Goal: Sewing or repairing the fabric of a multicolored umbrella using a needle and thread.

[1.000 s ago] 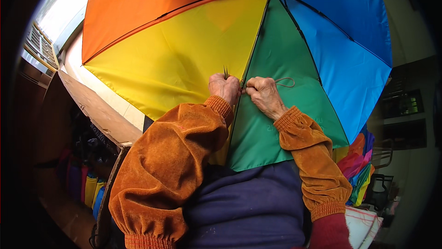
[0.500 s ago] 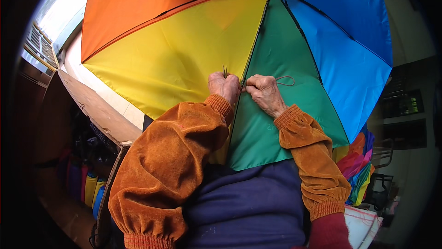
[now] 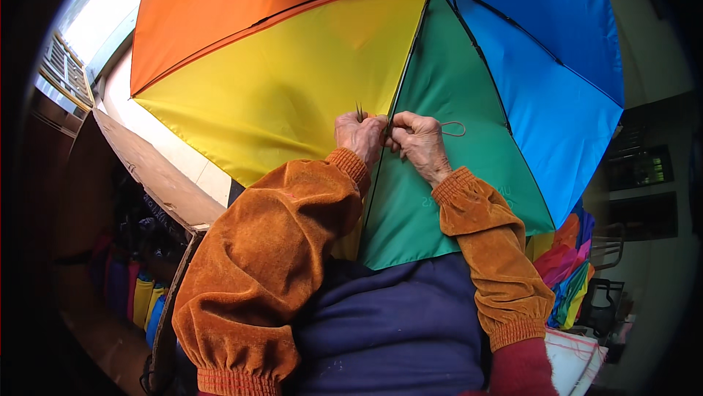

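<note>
An opened umbrella (image 3: 307, 73) with rainbow panels lies inside-up before me, its ribs showing. At the dark rib (image 3: 405, 77) between the yellow and green panels, my two hands meet. My left hand (image 3: 357, 134) is closed beside the rib on the yellow side. Two slim metal points, apparently thread snips (image 3: 359, 111), stick up out of it. My right hand (image 3: 419, 143) pinches at the rib from the green side, fingertips close to the left ones. From behind its knuckles a thin pinkish cord loop (image 3: 455, 129) extends over the green panel. What lies between the fingertips is too small to make out.
At the left stands an open cardboard box (image 3: 157, 172) with dark and coloured folded bundles (image 3: 143, 301) near it. More rainbow fabric (image 3: 567, 271) is heaped at the right. Dark blue cloth (image 3: 395, 323) covers my lap under the umbrella's edge.
The right hand has shifted slightly up and left, its fingers now at the rib and closer to the left hand. The umbrella has barely moved.
</note>
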Available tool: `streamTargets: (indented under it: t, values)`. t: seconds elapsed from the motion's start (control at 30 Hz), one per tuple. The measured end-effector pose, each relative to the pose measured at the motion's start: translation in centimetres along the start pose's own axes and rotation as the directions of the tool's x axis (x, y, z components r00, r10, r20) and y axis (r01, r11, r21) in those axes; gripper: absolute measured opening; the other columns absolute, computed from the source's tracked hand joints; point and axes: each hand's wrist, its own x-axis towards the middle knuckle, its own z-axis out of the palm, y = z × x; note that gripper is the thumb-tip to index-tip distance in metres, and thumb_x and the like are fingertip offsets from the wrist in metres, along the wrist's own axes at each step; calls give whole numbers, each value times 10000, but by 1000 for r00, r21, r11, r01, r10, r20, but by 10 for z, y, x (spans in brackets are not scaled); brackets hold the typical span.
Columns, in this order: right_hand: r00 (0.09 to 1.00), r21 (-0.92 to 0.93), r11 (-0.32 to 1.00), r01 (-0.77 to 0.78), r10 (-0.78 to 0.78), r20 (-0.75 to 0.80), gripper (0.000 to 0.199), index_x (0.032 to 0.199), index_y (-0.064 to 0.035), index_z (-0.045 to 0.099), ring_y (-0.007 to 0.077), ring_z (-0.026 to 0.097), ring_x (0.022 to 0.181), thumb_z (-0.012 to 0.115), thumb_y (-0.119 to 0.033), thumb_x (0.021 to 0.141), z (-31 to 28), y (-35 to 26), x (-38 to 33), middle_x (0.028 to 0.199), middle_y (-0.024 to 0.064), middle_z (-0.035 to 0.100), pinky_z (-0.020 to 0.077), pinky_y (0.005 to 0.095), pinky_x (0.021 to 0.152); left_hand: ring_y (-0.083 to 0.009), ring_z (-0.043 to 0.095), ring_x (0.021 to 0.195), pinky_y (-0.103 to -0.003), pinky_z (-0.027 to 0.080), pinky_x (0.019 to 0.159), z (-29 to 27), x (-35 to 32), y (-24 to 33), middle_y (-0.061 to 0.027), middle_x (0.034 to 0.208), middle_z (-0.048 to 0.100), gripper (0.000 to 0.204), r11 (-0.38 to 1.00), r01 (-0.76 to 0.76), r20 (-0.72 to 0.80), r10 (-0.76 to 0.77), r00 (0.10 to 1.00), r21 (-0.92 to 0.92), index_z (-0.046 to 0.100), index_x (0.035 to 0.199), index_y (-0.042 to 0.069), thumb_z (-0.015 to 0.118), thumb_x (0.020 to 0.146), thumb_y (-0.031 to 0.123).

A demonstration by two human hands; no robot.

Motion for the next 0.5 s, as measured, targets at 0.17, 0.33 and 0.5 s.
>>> streamTargets:
  t: [0.17, 0.33, 0.5]
  values:
    - [997, 163, 984, -74, 79, -20, 120, 821, 22, 604, 63, 534, 514, 527, -69, 835, -1, -3, 1, 619, 26, 567, 417, 187, 419, -115, 465, 386, -254, 340, 320, 2, 3, -2, -59, 505, 509, 90, 1000, 1, -50, -2, 999, -23, 525, 689, 3, 549, 721, 84]
    - [989, -34, 999, 2, -7, -145, 270, 755, 26, 591, 80, 452, 405, 565, -222, 857, 4, -2, 4, 544, 7, 495, 341, 226, 336, -108, 455, 364, -248, 325, 299, 5, -9, 4, -55, 492, 503, 69, 992, 24, -85, -35, 996, -127, 472, 756, 38, 498, 798, 86]
    - [989, 188, 973, -136, 144, -30, 312, 634, -37, 507, 50, 354, 366, 544, -241, 867, 1, -3, 7, 469, -43, 361, 252, 221, 313, -92, 395, 337, -237, 268, 285, 6, -11, 0, -63, 490, 515, 72, 967, 22, -71, -41, 997, -255, 430, 790, 63, 467, 839, 99]
